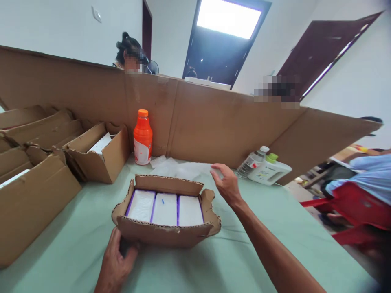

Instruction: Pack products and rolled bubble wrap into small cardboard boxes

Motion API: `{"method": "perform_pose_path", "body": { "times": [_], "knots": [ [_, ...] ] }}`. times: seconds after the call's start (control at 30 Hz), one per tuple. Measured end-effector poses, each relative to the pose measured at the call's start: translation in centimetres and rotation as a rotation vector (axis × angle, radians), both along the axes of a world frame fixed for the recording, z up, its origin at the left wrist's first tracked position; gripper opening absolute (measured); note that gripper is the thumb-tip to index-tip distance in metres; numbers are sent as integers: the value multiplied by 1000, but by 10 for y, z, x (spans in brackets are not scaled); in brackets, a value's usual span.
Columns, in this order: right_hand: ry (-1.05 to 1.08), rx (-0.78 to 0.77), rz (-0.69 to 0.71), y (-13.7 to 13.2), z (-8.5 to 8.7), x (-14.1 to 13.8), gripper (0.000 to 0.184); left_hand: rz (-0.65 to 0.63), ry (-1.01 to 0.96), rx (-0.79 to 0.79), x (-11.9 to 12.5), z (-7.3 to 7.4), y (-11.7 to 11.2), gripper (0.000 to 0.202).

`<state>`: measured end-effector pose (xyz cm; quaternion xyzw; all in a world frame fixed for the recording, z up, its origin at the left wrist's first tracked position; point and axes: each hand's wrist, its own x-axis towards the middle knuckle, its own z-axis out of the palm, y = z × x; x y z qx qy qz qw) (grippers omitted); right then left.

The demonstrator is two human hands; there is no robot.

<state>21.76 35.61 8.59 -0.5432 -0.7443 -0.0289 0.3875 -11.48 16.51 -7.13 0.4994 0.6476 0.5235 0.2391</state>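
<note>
An open cardboard box (pixel 161 234) with ragged flaps stands before me on the green cloth. Three white blocks (pixel 165 209) with purple edges sit side by side in it; a small blue mark shows on the middle one. My left hand (pixel 116 260) grips the box's near left corner, thumb at the front and fingers at the side. A dark patch shows between thumb and fingers; I cannot make out what it is. My right hand (pixel 227 185) is raised beyond the box's right end, apart from it, fingers loosely curved and thumb apart, holding nothing visible.
More cardboard boxes (pixel 39 203) crowd the left side. An orange bottle (pixel 143 138), crumpled white sheets (pixel 180 169), a clear bottle (pixel 252 162) and a white jug (pixel 270 171) stand along a cardboard partition (pixel 214 126). Other people and a red chair (pixel 363 203) are beyond it.
</note>
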Motion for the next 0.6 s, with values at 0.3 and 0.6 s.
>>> {"method": "perform_pose_path", "body": {
  "times": [0.3,0.6],
  "knots": [
    [-18,-152,17,-191,31,78,16,125,206,217,17,51,-36,57],
    [-466,-529,640,-249,90,6,23,-449,307,510,93,123,-92,76]
  ]
}}
